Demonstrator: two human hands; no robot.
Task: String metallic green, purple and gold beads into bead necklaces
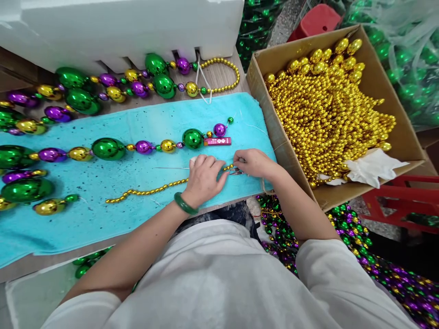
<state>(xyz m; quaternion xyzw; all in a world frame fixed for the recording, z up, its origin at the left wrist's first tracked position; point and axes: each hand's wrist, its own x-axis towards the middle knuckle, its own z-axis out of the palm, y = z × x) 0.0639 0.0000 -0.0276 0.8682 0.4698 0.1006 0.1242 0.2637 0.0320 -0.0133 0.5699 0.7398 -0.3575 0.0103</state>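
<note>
My left hand (205,177), with a green bangle on its wrist, rests on the turquoise towel (103,210) and pinches one end of a small gold bead strand (147,191) that trails off to the left. My right hand (255,163) is closed on small metal scissors (235,171) whose tips meet the strand between the two hands. Just beyond them lie a pink lighter (217,141) and a string of large green, purple and gold beads (137,147).
A cardboard box (394,91) full of gold bead strands stands at the right, with white cloth on its near corner. More big-bead strings (113,87) lie at the back by white foam blocks (130,27). Mixed beads (377,265) are heaped on the floor at the lower right.
</note>
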